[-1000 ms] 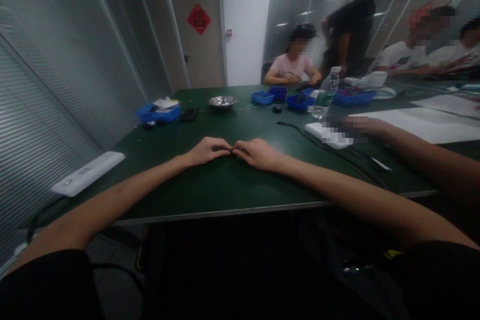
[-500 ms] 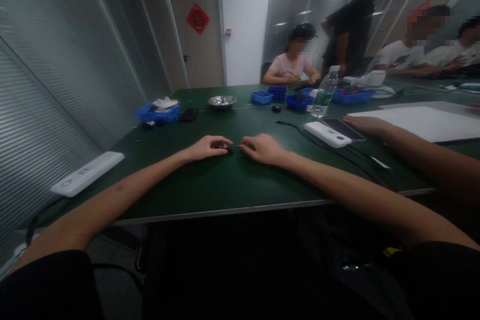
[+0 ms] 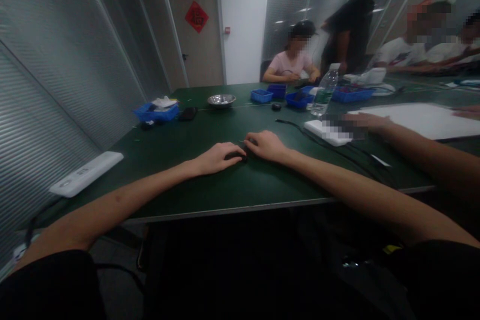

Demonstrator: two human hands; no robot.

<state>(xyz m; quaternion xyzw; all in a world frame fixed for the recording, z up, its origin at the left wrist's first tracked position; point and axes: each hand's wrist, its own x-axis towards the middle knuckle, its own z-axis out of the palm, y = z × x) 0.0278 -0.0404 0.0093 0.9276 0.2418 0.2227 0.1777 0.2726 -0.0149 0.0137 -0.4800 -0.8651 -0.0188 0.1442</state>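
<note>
Now the left hand (image 3: 219,156) grasps a small dark part (image 3: 243,158) (at its fingertips), right hand (image 3: 267,145) curled beside.

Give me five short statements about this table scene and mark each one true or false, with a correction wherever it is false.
1. Both hands rest on the green table. True.
2. The left hand and the right hand lie close together over a small dark part. True.
3. The water bottle lies on its side. False: it stands upright.
4. The metal bowl sits in front of the left hand at the near edge. False: it is far across the table, near the blue trays.
5. A white power strip lies at the table's left edge. True.
</note>
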